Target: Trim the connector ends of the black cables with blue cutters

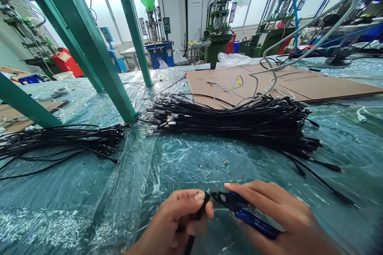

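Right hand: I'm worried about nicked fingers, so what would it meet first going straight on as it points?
Probably the black cable end held in the left hand, just ahead of the cutters in the right hand; depth leaves contact unclear.

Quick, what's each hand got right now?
Left hand: closed, holding a black cable.
Right hand: closed around blue-handled cutters.

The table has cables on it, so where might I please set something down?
Free: left of the left hand, nearer than the small cable bundle; and the strip between the hands and the large pile, bar small scraps. Crowded: the pile, and around the cutters in the right hand.
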Action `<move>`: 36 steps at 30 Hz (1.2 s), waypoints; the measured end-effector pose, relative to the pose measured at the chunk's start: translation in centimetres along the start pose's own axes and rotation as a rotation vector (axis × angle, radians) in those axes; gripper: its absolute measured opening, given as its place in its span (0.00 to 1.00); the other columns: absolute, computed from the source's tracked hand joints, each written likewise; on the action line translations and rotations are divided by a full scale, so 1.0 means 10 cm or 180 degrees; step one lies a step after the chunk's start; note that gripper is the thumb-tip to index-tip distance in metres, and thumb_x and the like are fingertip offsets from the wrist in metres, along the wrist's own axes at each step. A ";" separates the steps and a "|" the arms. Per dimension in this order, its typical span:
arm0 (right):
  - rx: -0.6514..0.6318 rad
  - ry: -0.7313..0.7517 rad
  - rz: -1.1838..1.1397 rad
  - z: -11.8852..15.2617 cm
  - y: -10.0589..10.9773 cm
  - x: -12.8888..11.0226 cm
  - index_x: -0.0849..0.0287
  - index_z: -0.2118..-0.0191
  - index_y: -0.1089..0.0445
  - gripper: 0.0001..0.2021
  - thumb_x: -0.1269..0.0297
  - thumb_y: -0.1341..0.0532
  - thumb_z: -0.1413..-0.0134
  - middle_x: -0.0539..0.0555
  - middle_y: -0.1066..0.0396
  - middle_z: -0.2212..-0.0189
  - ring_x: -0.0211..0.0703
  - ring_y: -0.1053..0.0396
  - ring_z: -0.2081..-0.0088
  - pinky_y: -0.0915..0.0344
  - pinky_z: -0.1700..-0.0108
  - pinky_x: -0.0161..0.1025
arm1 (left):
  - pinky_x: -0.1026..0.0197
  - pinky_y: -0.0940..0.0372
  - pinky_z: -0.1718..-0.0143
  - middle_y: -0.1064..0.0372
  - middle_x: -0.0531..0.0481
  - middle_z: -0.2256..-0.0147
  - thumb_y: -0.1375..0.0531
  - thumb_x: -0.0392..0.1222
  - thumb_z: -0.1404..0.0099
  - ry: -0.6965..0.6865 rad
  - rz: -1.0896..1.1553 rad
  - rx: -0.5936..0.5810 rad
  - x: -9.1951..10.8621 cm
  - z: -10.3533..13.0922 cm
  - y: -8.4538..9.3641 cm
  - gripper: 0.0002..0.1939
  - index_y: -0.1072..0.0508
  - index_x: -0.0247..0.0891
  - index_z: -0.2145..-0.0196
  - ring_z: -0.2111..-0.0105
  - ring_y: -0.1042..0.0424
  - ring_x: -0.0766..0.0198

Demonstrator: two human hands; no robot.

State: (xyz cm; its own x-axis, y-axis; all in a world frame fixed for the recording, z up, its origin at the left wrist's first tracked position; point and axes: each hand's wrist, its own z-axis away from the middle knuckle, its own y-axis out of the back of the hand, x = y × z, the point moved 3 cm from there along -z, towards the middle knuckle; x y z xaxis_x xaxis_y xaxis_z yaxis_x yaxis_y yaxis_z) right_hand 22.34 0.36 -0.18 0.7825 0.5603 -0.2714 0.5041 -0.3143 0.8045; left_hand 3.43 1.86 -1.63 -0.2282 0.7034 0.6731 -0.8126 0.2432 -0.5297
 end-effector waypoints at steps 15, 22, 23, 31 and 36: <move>0.0071 0.0045 -0.0128 0.02 -0.02 0.01 0.49 0.53 0.30 0.17 0.70 0.39 0.51 0.47 0.25 0.66 0.34 0.27 0.68 0.30 0.66 0.30 | 0.66 0.65 0.81 0.50 0.57 0.82 0.35 0.50 0.49 -0.0107 -0.0191 0.0222 0.01 -0.01 0.01 0.14 0.26 0.34 0.75 0.82 0.59 0.72; -0.0099 -0.1480 -0.1386 0.07 -0.06 0.07 0.49 0.58 0.27 0.12 0.58 0.37 0.50 0.49 0.24 0.65 0.40 0.25 0.64 0.30 0.64 0.31 | 0.65 0.66 0.83 0.52 0.60 0.85 0.37 0.49 0.44 0.0019 -0.0168 -0.0588 -0.06 -0.06 -0.06 0.14 0.29 0.34 0.75 0.84 0.60 0.72; -0.0157 -0.1832 -0.1780 0.07 -0.09 0.06 0.51 0.59 0.28 0.12 0.56 0.38 0.51 0.50 0.25 0.66 0.40 0.26 0.66 0.30 0.65 0.31 | 0.66 0.65 0.83 0.52 0.60 0.85 0.38 0.48 0.43 0.0076 -0.0091 -0.0724 -0.09 -0.07 -0.06 0.14 0.29 0.33 0.75 0.84 0.59 0.72; -0.0549 -0.2408 -0.3783 0.00 -0.19 -0.21 0.56 0.70 0.37 0.16 0.49 0.37 0.51 0.50 0.31 0.70 0.36 0.31 0.74 0.33 0.67 0.37 | 0.66 0.64 0.82 0.49 0.59 0.85 0.39 0.45 0.39 0.0412 0.0074 -0.1061 -0.19 -0.09 -0.05 0.12 0.29 0.32 0.73 0.85 0.58 0.73; -0.0564 -0.2339 -0.4037 -0.01 -0.17 -0.23 0.56 0.69 0.37 0.12 0.54 0.37 0.48 0.47 0.33 0.72 0.33 0.32 0.76 0.35 0.68 0.35 | 0.65 0.63 0.82 0.48 0.58 0.84 0.39 0.47 0.40 0.0443 -0.0105 -0.1129 -0.17 -0.07 -0.11 0.14 0.27 0.31 0.73 0.85 0.57 0.73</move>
State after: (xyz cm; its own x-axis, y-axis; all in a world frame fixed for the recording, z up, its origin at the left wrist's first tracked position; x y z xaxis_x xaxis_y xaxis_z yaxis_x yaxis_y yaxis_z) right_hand 19.63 -0.35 -0.86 -0.1047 -0.1394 -0.9847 0.9699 0.2044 -0.1321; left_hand 5.10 0.89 -2.60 -0.1103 0.7694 0.6292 -0.5766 0.4660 -0.6711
